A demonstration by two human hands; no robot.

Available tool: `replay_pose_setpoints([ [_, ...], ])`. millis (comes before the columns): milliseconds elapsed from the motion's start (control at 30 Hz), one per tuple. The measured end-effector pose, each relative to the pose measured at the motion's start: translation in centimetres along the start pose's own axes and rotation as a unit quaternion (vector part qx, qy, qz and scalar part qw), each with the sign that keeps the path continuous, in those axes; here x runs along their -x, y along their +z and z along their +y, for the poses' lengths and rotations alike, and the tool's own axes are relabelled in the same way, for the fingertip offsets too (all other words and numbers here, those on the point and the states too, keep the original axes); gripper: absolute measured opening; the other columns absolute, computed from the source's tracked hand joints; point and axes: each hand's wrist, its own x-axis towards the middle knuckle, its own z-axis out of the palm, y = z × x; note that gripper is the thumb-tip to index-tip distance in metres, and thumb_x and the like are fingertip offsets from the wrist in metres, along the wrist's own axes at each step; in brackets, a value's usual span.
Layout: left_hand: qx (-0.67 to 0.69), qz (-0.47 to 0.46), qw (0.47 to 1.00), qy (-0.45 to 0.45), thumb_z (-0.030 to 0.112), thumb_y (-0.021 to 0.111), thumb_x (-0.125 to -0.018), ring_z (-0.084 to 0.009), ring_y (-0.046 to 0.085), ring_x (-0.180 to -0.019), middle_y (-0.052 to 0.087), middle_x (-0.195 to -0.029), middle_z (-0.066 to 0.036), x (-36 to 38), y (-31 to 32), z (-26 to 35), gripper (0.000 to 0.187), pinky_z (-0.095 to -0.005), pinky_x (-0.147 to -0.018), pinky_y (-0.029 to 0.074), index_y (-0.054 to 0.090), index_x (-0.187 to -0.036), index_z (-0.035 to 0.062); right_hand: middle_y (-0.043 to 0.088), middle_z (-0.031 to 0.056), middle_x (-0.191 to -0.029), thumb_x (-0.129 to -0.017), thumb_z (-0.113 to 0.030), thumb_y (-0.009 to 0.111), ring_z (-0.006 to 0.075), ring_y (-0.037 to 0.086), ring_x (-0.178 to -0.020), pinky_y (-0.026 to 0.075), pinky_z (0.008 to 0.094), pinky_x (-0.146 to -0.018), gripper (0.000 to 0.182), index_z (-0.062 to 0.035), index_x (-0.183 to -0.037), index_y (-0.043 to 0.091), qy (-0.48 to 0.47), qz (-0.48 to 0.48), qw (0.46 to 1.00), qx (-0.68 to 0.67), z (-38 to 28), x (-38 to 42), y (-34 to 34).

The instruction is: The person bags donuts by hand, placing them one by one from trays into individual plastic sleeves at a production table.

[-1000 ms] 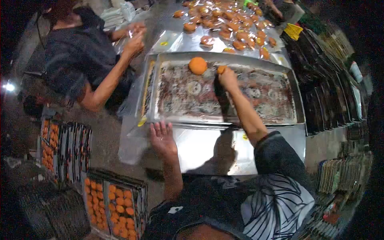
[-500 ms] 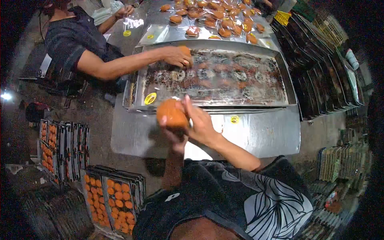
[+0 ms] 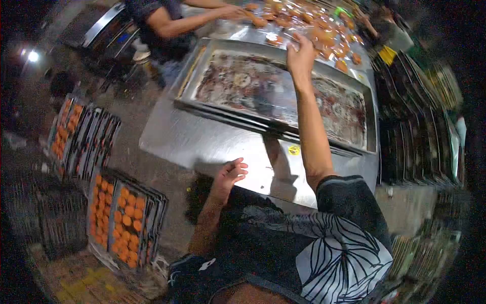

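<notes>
My right hand point(image 3: 301, 53) is stretched over the far rim of a worn metal baking tray point(image 3: 273, 119), by the wrapped buns. Its fingers look apart and seem to hold nothing, though motion softens them. Just beyond it a blurred orange-brown bun point(image 3: 324, 38) shows among the pile of buns in clear wrappers point(image 3: 283, 17). Near the table's front edge, my left hand point(image 3: 231, 173) hovers with loosely curled, separated fingers and nothing in it. A round yellow label point(image 3: 294, 150) lies in front of the tray on the metal table point(image 3: 172, 137).
At upper left, a co-worker's hand point(image 3: 230, 12) is at the buns; another person point(image 3: 392, 35) is at upper right. Stacked dark trays point(image 3: 417, 116) line the right side. Racks of trays with orange-brown buns point(image 3: 124, 218) stand on the floor at lower left.
My right hand has moved forward from the front of the tray to the pile, and the bun has left my hands. My left hand has drawn back. The co-worker's arm has left the tray.
</notes>
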Motion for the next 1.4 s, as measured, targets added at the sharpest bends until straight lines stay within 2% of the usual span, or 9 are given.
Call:
replay_pose_setpoints([
  [200, -0.008, 0.248, 0.960, 0.130, 0.030, 0.051, -0.084, -0.0181, 0.052, -0.093, 0.054, -0.101, -0.010, 11.9, -9.9, -0.7, 0.043, -0.0316, -0.083, 0.041, 0.044, -0.115, 0.0008, 0.060, 0.0128, -0.089, -0.076, -0.018, 0.060, 0.0186, 0.056, -0.081, 0.044, 0.0293, -0.070, 0.032, -0.0013, -0.103, 0.054, 0.148, -0.425, 0.829, -0.332, -19.7, 20.2, 2.9],
  [267, 0.012, 0.406, 0.894, 0.191, 0.032, 0.050, -0.084, -0.0177, 0.052, -0.093, 0.055, -0.101, -0.009, 17.0, -14.3, -3.4, 0.042, -0.0323, -0.084, 0.040, 0.047, -0.112, 0.0005, 0.060, 0.0118, -0.085, -0.075, -0.015, 0.060, 0.0166, 0.056, -0.076, 0.044, 0.0280, -0.069, 0.034, 0.0029, -0.102, 0.054, 0.206, -0.686, 0.619, -0.323, -27.4, 27.5, -0.5],
  [367, 0.058, 0.590, 0.791, 0.149, 0.030, 0.049, -0.085, -0.0178, 0.052, -0.093, 0.056, -0.101, -0.009, 27.1, -19.8, -11.5, 0.038, -0.0310, -0.083, 0.040, 0.051, -0.108, 0.0005, 0.060, 0.0097, -0.089, -0.077, -0.014, 0.059, 0.0155, 0.057, -0.081, 0.044, 0.0268, -0.072, 0.033, 0.0039, -0.105, 0.053, 0.053, -0.797, 0.481, -0.361, -34.8, 38.4, -3.1],
  [500, 0.196, 0.737, 0.582, 0.282, 0.024, 0.048, -0.086, -0.0178, 0.055, -0.090, 0.057, -0.102, -0.009, 42.7, -10.6, -18.6, 0.029, -0.0280, -0.076, 0.044, 0.054, -0.103, 0.0011, 0.060, 0.0136, -0.090, -0.077, -0.022, 0.059, 0.0263, 0.058, -0.084, 0.044, 0.0337, -0.073, 0.033, 0.0021, -0.101, 0.055, -0.052, -0.829, 0.470, -0.298, -38.7, 37.6, -7.9],
  [600, 0.236, 0.839, 0.468, 0.145, 0.020, 0.045, -0.087, -0.0177, 0.055, -0.084, 0.057, -0.095, -0.008, 51.8, -5.8, -18.0, 0.027, -0.0281, -0.072, 0.044, 0.054, -0.104, 0.0016, 0.056, 0.0159, -0.076, -0.077, -0.028, 0.056, 0.0277, 0.055, -0.071, 0.044, 0.0371, -0.068, 0.033, 0.0027, -0.088, 0.055, -0.291, -0.867, 0.399, -0.072, -32.9, 45.1, -4.8],
  [667, 0.257, 0.875, 0.405, 0.071, 0.020, 0.043, -0.088, -0.0167, 0.055, -0.079, 0.057, -0.090, -0.007, 57.4, -4.1, -18.4, 0.026, -0.0273, -0.070, 0.044, 0.054, -0.103, 0.0024, 0.056, 0.0153, -0.076, -0.077, -0.028, 0.055, 0.0274, 0.055, -0.071, 0.043, 0.0370, -0.067, 0.032, 0.0024, -0.087, 0.055, -0.299, -0.896, 0.323, 0.058, -31.2, 44.9, -4.4],
  [800, 0.334, 0.880, 0.329, 0.076, 0.021, 0.043, -0.087, -0.0166, 0.054, -0.077, 0.056, -0.089, -0.007, 58.0, -3.8, -22.1, 0.023, -0.0272, -0.067, 0.044, 0.054, -0.098, 0.0037, 0.056, 0.0143, -0.075, -0.078, -0.027, 0.054, 0.0268, 0.055, -0.070, 0.043, 0.0368, -0.066, 0.030, 0.0017, -0.085, 0.055, -0.229, -0.906, 0.354, 0.031, -37.0, 46.6, -1.3],
  [1033, 0.511, 0.782, 0.338, 0.113, 0.024, 0.044, -0.086, -0.0165, 0.052, -0.074, 0.054, -0.086, -0.006, 55.2, -9.6, -28.6, 0.020, -0.0269, -0.064, 0.044, 0.053, -0.090, 0.0062, 0.055, 0.0124, -0.073, -0.078, -0.026, 0.053, 0.0257, 0.053, -0.068, 0.043, 0.0365, -0.065, 0.027, 0.0006, -0.083, 0.054, 0.038, -0.921, 0.372, -0.107, -58.5, 67.4, 0.9],
  [1400, 0.612, 0.534, 0.470, 0.345, 0.028, 0.046, -0.085, -0.0164, 0.049, -0.069, 0.051, -0.081, -0.006, 60.0, -23.3, -31.4, 0.021, -0.0265, -0.058, 0.044, 0.053, -0.077, 0.0100, 0.053, 0.0094, -0.070, -0.078, -0.024, 0.051, 0.0241, 0.052, -0.066, 0.042, 0.0359, -0.063, 0.023, -0.0012, -0.078, 0.053, 0.319, -0.838, 0.442, -0.033, -64.3, 87.1, 3.3],
])
